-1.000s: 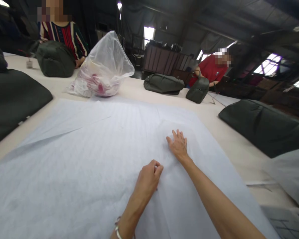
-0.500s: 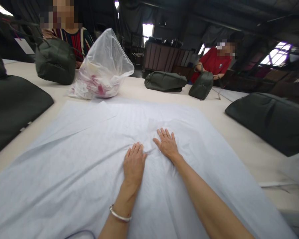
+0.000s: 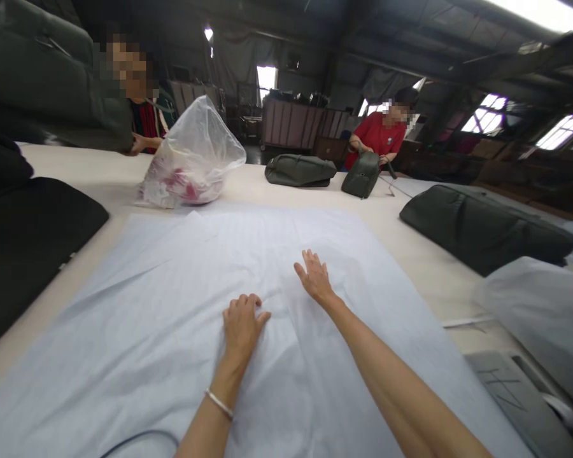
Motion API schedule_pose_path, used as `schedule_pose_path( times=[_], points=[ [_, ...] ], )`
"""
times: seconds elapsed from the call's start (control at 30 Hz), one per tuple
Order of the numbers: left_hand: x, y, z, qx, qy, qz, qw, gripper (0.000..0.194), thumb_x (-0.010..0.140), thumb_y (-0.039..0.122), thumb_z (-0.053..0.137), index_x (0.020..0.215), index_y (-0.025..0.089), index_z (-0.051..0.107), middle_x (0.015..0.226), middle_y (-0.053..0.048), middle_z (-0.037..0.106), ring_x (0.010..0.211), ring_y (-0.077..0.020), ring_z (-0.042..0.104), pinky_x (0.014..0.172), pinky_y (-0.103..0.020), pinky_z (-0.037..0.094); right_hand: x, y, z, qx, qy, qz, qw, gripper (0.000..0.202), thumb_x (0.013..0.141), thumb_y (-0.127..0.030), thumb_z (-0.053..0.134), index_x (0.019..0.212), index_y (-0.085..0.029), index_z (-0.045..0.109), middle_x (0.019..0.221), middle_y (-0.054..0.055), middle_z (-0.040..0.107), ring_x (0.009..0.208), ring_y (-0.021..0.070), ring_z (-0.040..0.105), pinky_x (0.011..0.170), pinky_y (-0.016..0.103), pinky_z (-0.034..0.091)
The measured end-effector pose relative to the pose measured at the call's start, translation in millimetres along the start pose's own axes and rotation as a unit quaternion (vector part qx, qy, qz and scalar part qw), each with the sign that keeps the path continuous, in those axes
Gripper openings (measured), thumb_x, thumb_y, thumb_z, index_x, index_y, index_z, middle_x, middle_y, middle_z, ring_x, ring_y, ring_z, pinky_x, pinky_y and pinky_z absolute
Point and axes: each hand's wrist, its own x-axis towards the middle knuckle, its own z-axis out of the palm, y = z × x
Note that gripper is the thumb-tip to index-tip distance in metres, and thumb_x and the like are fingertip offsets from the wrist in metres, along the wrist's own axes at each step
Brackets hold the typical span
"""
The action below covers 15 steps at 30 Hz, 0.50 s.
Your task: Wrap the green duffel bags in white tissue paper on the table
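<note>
Covering much of the table (image 3: 437,280), a white sheet (image 3: 172,337) lies under two bare hands.

The left hand (image 3: 242,327) rests on it, fingers loosely bent, thumb apart, gripping nothing; the right hand (image 3: 316,278), farther out, is free with fingers extended, though whether its palm touches is hard to tell from here. Beyond the far edge sit a clear sack (image 3: 195,152) and a dark bag (image 3: 300,171).

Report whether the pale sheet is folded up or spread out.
Spread out, though creased: the pale sheet lies wide across the table, reaching past the left hand and right hand.
</note>
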Motion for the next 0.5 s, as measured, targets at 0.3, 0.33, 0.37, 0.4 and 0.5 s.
schedule_pose_path(
  times=[0.3,0.33,0.37,0.4,0.5],
  points=[
    [20,-14,-4.0,-0.084,-0.049,0.021,0.995,0.013,0.081,0.032,0.062,0.073,0.021,0.061,0.082,-0.002,0.065,0.087,-0.0207,0.056,0.080,-0.032,0.035,-118,44,23,-0.105,0.010,-0.110,0.988,0.058,0.100,-0.048,0.030,0.150,-0.019,0.035,0.157,0.006,0.030,0.148,0.0263,0.016,0.120,0.051,0.010],
    [19,-16,-5.1,-0.095,-0.052,0.023,0.994,0.014,0.080,0.032,0.061,0.073,0.021,0.060,0.080,-0.001,0.065,0.084,-0.0196,0.056,0.078,-0.031,0.036,-119,45,25,-0.108,0.012,-0.109,0.988,0.057,0.100,-0.048,0.031,0.149,-0.019,0.035,0.157,0.006,0.029,0.148,0.0264,0.016,0.120,0.051,0.010],
    [17,-18,-6.8,-0.104,-0.056,0.025,0.993,0.015,0.080,0.032,0.061,0.071,0.021,0.058,0.077,0.000,0.064,0.080,-0.0185,0.056,0.075,-0.029,0.037,-119,44,26,-0.109,0.013,-0.108,0.988,0.057,0.100,-0.047,0.032,0.149,-0.019,0.035,0.158,0.006,0.029,0.148,0.0263,0.016,0.120,0.051,0.010],
    [14,-20,-9.3,-0.113,-0.060,0.027,0.991,0.016,0.080,0.032,0.061,0.070,0.021,0.057,0.075,0.000,0.063,0.077,-0.0175,0.056,0.072,-0.028,0.038,-117,43,26,-0.109,0.013,-0.107,0.988,0.057,0.099,-0.048,0.033,0.149,-0.019,0.035,0.158,0.005,0.029,0.148,0.0261,0.017,0.120,0.051,0.010],
    [-1,-24,-21.0,-0.125,-0.062,0.036,0.990,0.018,0.079,0.033,0.061,0.067,0.021,0.054,0.072,0.001,0.061,0.071,-0.0164,0.055,0.067,-0.027,0.038,-113,40,25,-0.105,0.017,-0.103,0.989,0.058,0.099,-0.049,0.036,0.149,-0.020,0.036,0.157,0.006,0.030,0.148,0.0259,0.018,0.120,0.050,0.011]
  ],
)
